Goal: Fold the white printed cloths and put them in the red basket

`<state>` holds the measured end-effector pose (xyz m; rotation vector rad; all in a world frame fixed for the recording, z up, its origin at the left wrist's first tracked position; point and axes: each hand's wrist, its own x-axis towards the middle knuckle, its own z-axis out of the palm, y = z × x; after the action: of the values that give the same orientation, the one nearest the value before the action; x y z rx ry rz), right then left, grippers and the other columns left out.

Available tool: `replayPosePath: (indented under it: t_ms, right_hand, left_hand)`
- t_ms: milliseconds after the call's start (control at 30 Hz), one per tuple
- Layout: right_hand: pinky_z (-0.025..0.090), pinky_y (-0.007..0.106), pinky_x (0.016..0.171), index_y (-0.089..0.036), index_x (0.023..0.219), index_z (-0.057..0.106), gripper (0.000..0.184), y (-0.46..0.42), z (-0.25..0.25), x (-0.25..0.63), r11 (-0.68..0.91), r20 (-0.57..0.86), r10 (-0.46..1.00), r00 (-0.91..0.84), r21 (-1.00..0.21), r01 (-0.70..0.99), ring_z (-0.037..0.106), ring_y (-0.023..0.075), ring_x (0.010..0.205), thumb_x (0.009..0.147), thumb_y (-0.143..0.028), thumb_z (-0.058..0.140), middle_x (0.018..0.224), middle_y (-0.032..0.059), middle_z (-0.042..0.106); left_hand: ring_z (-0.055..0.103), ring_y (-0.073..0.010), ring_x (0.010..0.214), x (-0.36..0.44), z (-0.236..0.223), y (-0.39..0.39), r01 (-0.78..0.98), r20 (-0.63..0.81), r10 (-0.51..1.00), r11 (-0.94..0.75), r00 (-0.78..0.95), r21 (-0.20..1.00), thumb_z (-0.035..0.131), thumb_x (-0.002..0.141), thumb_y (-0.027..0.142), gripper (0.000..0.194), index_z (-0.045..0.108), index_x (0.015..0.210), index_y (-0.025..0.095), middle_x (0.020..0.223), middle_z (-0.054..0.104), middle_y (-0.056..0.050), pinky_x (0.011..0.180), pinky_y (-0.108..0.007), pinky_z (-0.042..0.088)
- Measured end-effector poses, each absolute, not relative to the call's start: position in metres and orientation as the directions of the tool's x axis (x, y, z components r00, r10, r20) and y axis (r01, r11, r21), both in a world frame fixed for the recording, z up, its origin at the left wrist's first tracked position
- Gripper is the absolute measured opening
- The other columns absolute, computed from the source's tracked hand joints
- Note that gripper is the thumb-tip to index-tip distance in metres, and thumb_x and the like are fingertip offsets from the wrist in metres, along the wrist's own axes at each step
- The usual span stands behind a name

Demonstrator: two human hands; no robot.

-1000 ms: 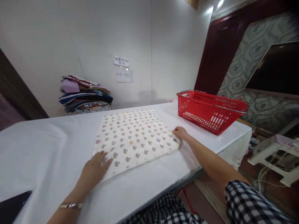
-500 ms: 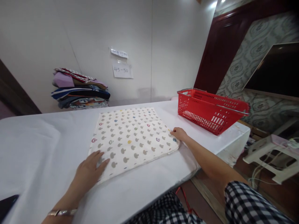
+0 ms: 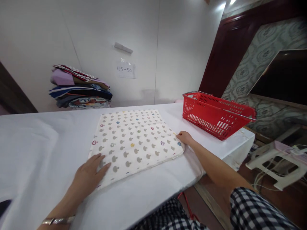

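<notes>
A cream cloth (image 3: 134, 140) printed with grey and coloured mushrooms lies flat on the white-covered table, folded, with its layers showing along the near edge. My left hand (image 3: 92, 172) rests on its near left corner, fingers stretched out and thumb apart, so that corner is partly hidden. At the right edge, my right hand (image 3: 185, 137) has its fingers curled together in a pinch on the cloth's border. A small label shows at the near right corner.
A red plastic basket (image 3: 216, 116) with metal handles stands at the table's right end. Folded fabrics (image 3: 80, 88) are stacked at the back left by the white wall. A white stool (image 3: 275, 166) is on the floor at right. A dark object (image 3: 3, 207) lies at the left edge.
The view has shifted slightly. Both hands keep their places on the cloth, and the cloth lies as before.
</notes>
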<state>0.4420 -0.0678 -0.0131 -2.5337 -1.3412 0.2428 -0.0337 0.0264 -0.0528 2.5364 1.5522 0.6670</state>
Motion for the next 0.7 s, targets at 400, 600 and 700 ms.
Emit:
replayPosePath:
  t_ms: [400,600,700]
  right_hand:
    - [0.039,0.02,0.059,-0.015,0.084,0.068,0.018,-0.068,-0.002,0.439,-0.585,-0.1,0.789,0.607,-0.422,0.692,0.061,0.0168,0.083,0.075,-0.03,0.062,0.092,0.0075,0.069]
    - [0.04,0.02,0.047,-0.013,0.085,0.064,0.024,-0.08,0.004,0.436,-0.62,-0.239,0.763,0.601,-0.532,0.577,0.058,0.0131,0.056,0.078,-0.037,0.061,0.072,0.0059,0.067]
    - [0.042,0.021,0.046,-0.013,0.076,0.063,0.025,-0.085,0.007,0.434,-0.635,-0.301,0.756,0.581,-0.553,0.539,0.057,0.0133,0.052,0.075,-0.038,0.066,0.066,0.0052,0.065]
  left_hand:
    - [0.042,-0.0269,0.126,-0.032,-0.046,0.023,0.817,0.286,0.868,-0.484,0.405,0.313,0.038,0.078,0.053,0.058,0.057,0.117,0.014,0.131,0.053,-0.013,0.108,-0.042,0.03]
    - [0.043,-0.0261,0.126,-0.029,-0.041,0.02,0.823,0.276,0.875,-0.473,0.398,0.313,0.037,0.073,0.054,0.066,0.057,0.117,0.009,0.13,0.054,-0.013,0.109,-0.039,0.029]
    - [0.041,-0.0262,0.127,-0.029,-0.039,0.02,0.828,0.243,0.883,-0.464,0.402,0.316,0.037,0.073,0.055,0.068,0.056,0.119,0.009,0.131,0.053,-0.013,0.109,-0.039,0.028]
